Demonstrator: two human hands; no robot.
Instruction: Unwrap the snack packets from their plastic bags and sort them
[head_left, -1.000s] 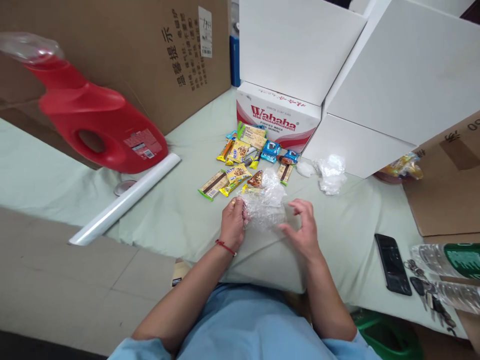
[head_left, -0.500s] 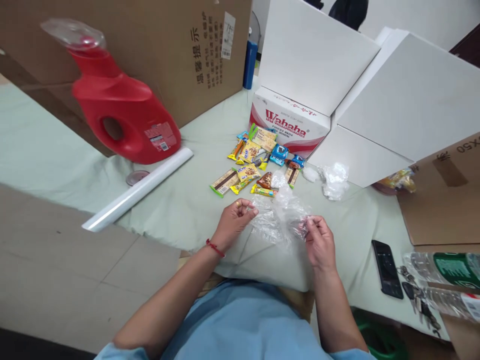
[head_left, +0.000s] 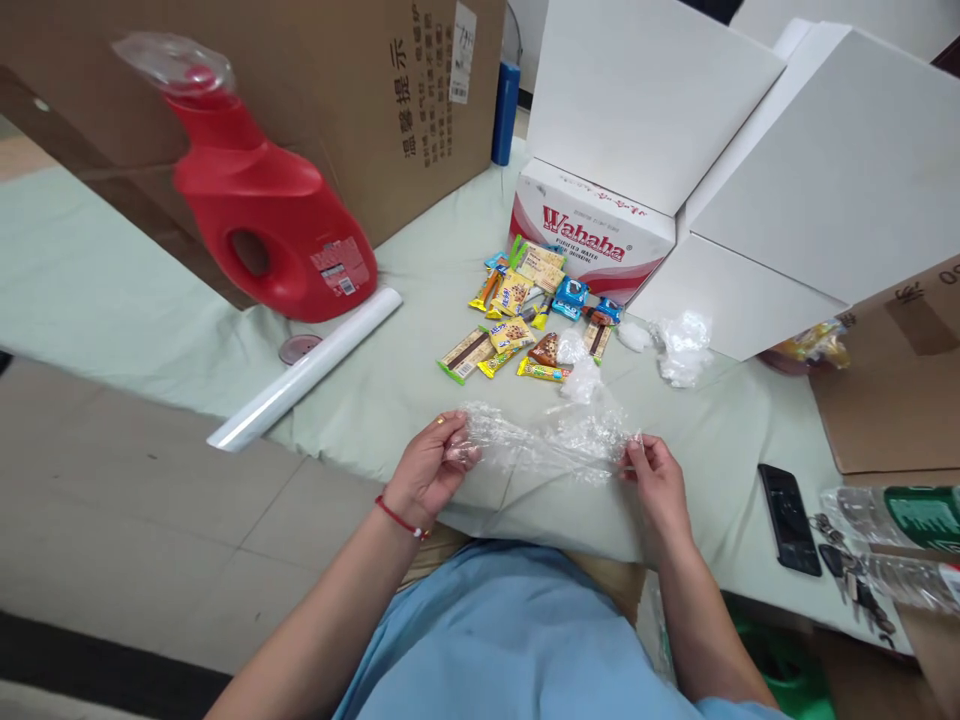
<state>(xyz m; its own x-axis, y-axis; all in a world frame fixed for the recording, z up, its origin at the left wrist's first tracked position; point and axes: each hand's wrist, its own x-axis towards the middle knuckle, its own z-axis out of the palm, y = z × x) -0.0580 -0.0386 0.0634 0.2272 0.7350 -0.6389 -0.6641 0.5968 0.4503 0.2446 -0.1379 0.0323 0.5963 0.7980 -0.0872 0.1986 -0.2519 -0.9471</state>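
A thin, crinkled sheet of clear plastic film [head_left: 551, 445] is stretched between my two hands, low over the front of the table. My left hand [head_left: 431, 465] pinches its left end, with a red bracelet at the wrist. At the right end my right hand [head_left: 656, 480] grips the film between thumb and fingers. Just beyond it lie crumpled clear plastic balls [head_left: 581, 380] and a pile of wrapped snacks, among them a yellow snack bar [head_left: 544, 371], a cookie packet [head_left: 511, 334] and a green-ended wafer pack [head_left: 466, 354].
A red detergent jug [head_left: 277, 230] and a white roll [head_left: 307, 370] are at left, before a brown carton [head_left: 337, 120]. Behind the snacks stand a Wahaha box [head_left: 592, 235] and white panels [head_left: 772, 180]. A phone [head_left: 789, 520], keys [head_left: 855, 585] and plastic bottles [head_left: 922, 515] lie at right.
My hands have moved farther apart, the left one going left and turning palm up. The film between them is now drawn out wider. The view has shifted slightly.
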